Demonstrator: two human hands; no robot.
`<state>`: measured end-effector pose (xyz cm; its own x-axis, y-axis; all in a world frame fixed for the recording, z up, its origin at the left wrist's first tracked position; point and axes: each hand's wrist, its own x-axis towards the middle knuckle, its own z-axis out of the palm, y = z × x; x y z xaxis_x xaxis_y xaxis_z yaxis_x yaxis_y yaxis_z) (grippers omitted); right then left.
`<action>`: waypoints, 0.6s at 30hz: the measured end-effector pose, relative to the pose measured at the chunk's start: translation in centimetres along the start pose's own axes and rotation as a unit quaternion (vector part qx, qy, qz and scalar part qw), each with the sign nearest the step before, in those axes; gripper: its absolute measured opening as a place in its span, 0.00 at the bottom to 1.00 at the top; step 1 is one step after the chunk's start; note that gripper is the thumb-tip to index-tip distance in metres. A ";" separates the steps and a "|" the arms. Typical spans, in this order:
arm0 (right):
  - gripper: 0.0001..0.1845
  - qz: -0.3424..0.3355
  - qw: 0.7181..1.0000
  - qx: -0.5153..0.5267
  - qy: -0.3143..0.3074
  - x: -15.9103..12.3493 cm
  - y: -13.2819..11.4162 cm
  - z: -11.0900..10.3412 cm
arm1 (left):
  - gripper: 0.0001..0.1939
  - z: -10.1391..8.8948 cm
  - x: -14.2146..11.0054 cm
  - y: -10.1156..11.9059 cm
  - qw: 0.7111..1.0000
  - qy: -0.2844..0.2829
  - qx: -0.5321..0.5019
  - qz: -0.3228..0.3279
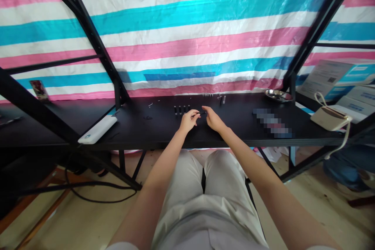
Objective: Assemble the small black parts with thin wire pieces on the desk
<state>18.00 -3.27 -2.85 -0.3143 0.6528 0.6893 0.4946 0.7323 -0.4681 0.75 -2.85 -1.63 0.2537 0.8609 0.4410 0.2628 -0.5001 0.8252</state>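
Note:
Over the black table, my left hand (190, 120) pinches a small, dark, stick-like piece (202, 113) between thumb and fingers. The piece points across toward my right hand (213, 119), whose fingers are stretched out beside its far end; whether they touch it I cannot tell. Just behind my left hand, several short black cylinders (180, 110) with light ends stand in a row. Farther back lie a line of tiny silvery pieces (208, 95) and a small clear tube (224, 100).
A white power-bank-like box (98, 129) lies at the left of the black table (140, 134). To the right are a round metal dish (278, 95), a blurred-out item (272, 124) and a cream bag (330, 118). Black metal posts (88, 35) frame both sides.

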 end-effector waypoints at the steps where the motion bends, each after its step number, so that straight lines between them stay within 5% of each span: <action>1: 0.32 0.001 1.000 0.003 -0.009 -0.1 0.0 0.1 | 0.12 0.0 0.0 0.0 1.000 -0.003 0.005 0.002; 8: 0.44 -0.011 0.998 0.010 -0.067 -0.2 0.0 0.2 | 0.12 -0.1 -0.1 -0.1 1.000 -0.003 0.029 0.009; 18: 0.47 -0.017 0.996 0.012 -0.088 -0.2 0.5 0.3 | 0.13 0.2 0.0 -0.3 0.999 -0.008 0.040 0.003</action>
<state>18.03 -2.99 -3.42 -0.4693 0.6494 0.5983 0.4616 0.7580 -0.4607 0.91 -2.71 -1.95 0.2707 0.8566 0.4392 0.3339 -0.5115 0.7918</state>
